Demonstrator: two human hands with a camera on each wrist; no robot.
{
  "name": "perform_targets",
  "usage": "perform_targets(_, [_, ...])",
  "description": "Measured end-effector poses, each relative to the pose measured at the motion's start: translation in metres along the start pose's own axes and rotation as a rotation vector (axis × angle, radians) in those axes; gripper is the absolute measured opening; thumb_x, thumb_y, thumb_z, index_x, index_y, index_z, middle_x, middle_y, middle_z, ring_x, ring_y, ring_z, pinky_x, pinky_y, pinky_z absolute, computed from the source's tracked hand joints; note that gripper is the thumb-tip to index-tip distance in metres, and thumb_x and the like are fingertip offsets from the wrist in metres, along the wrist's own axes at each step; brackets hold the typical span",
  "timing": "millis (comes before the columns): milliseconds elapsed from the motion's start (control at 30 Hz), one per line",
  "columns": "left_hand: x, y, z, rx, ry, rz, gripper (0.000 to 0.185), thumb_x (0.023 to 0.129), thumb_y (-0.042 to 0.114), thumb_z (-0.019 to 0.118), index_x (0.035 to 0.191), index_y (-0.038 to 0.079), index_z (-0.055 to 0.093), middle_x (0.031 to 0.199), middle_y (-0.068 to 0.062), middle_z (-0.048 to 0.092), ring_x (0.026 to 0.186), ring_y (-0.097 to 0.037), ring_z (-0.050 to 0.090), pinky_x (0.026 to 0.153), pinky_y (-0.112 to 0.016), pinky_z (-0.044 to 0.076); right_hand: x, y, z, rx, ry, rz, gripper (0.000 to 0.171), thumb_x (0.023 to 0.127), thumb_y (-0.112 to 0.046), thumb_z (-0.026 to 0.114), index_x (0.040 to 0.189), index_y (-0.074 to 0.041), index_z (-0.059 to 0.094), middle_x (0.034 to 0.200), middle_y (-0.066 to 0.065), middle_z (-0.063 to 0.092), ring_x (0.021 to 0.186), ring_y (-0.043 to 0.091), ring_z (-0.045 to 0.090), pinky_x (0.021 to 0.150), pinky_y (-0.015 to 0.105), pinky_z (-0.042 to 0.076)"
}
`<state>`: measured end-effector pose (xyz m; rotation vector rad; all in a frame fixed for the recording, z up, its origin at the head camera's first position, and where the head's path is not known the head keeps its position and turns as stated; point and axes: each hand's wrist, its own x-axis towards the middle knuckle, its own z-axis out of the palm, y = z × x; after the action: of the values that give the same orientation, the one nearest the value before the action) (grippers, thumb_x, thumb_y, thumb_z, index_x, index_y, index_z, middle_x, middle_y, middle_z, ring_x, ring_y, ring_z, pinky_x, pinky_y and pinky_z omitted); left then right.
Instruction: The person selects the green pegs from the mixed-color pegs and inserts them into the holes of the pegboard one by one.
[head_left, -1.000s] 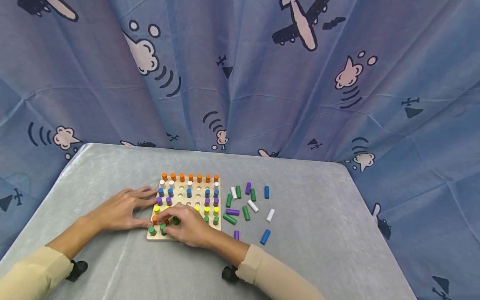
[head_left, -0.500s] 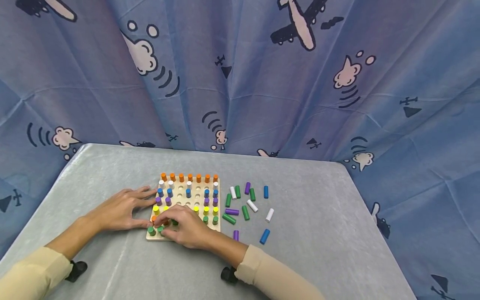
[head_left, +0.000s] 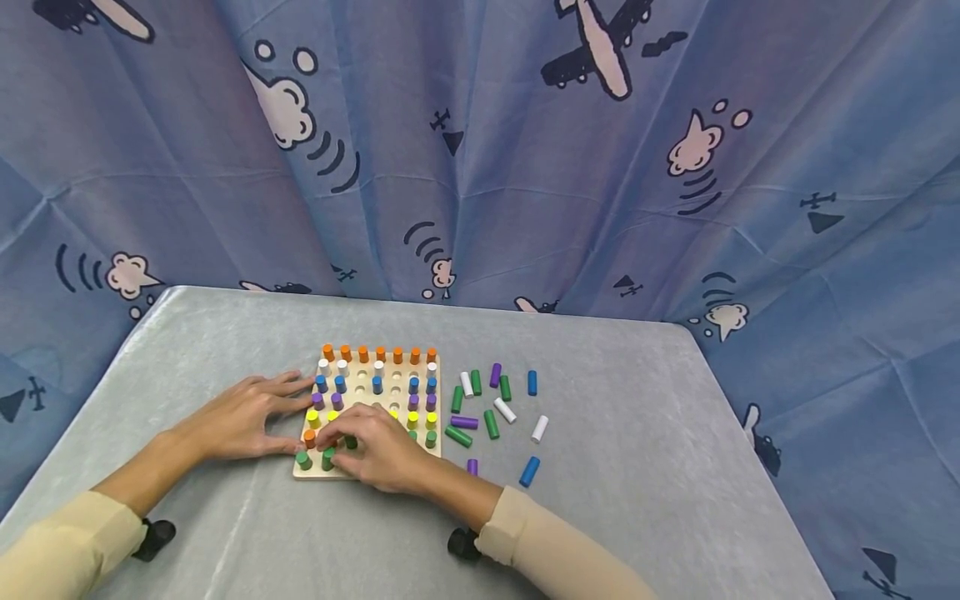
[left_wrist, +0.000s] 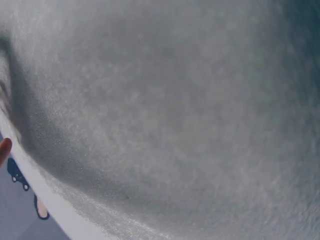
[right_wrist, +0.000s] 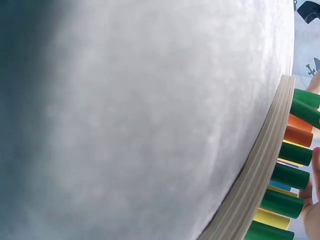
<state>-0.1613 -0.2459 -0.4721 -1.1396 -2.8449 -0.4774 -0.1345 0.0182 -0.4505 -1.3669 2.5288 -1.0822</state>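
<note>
A square wooden pegboard [head_left: 360,477] carries rows of coloured pegs on the table. My left hand [head_left: 251,421] lies flat at its left side, fingers spread, fingertips and thumb at the board's edge. Over the near rows, my right hand [head_left: 382,450] pinches a green peg [head_left: 327,458] between thumb and index finger, in the nearest row beside a green corner peg [head_left: 303,461]. From the right wrist, that green peg [right_wrist: 306,112] leans against the line of its neighbours; part of the right hand [right_wrist: 312,215] shows at the edge. The right hand covers several holes and pegs.
Loose pegs lie right of the board: several green [head_left: 491,425], three white [head_left: 540,429], several purple [head_left: 465,423] and two blue [head_left: 530,472]. Bare holes [head_left: 395,392] show mid-board. A patterned curtain [head_left: 480,167] hangs behind the grey-covered table [head_left: 637,467].
The right hand shifted slightly left with the green peg, then back right. The left hand stayed at the board's side.
</note>
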Motion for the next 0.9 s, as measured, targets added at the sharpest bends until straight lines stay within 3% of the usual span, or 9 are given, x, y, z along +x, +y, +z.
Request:
perform_targets(333, [0.0,0.0,-0.002,0.005,0.016,0.011,0.073,0.081,0.06,0.073,0.131,0.007,0.066,0.146,-0.013,0.053,0.132,-0.042,0.048,0.096,-0.062,0.044,0.0,-0.001,0.001,-0.088,-0.018,-0.034,0.025,0.09,-0.009,0.072,0.114,-0.017,0.072,0.107,-0.013,0.071,0.105,-0.001,0.053,0.087,0.011,0.037])
perform_targets(600, [-0.001,0.001,-0.001,0.006,0.011,0.006,0.072,0.083,0.06,0.072,0.131,0.007,0.066,0.145,-0.013,0.053,0.132,-0.041,0.049,0.096,-0.062,0.044,-0.007,0.002,-0.014,-0.059,0.015,-0.049,0.024,0.089,-0.011,0.074,0.113,-0.013,0.071,0.106,-0.007,0.072,0.102,0.003,0.059,0.097,0.017,0.04])
perform_targets(900, [0.001,0.002,-0.001,0.007,-0.007,-0.012,0.075,0.082,0.063,0.07,0.132,0.007,0.065,0.146,-0.014,0.052,0.134,-0.041,0.047,0.097,-0.06,0.043,-0.038,0.04,-0.066,0.056,0.111,0.145,0.027,0.089,-0.004,0.073,0.115,-0.004,0.068,0.108,0.004,0.072,0.102,0.021,0.066,0.091,0.04,0.052])
